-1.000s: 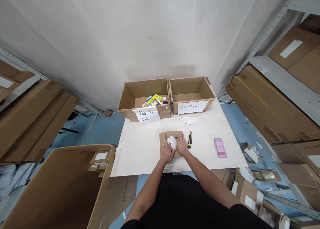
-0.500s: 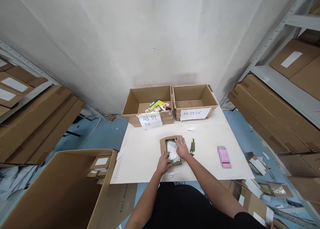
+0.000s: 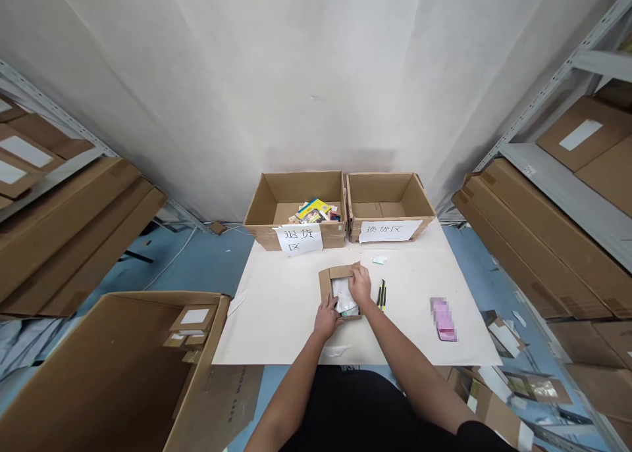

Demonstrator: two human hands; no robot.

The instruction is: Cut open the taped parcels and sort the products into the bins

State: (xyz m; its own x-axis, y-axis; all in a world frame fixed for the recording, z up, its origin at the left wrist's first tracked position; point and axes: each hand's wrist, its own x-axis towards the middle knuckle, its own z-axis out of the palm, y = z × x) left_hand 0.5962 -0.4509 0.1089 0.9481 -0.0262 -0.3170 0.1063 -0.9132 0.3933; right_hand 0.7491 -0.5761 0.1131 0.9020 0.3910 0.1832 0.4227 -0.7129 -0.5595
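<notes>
A small open cardboard box lies in the middle of the white table. White wrapped contents show inside it. My left hand grips the box's near left corner, fingers curled over the edge. My right hand rests on the box's right side, fingers bent down over the white contents. A black and yellow utility knife lies just right of my right hand.
Two open cartons with paper labels stand at the table's back: the left carton holds colourful items, the right carton looks empty. A pink object lies at the right. A large open carton stands at lower left. Shelves with cartons flank both sides.
My left hand slid from the box's top to its near left corner. My right hand shifted toward the far right side, and more of the white contents show. The view tilted slightly.
</notes>
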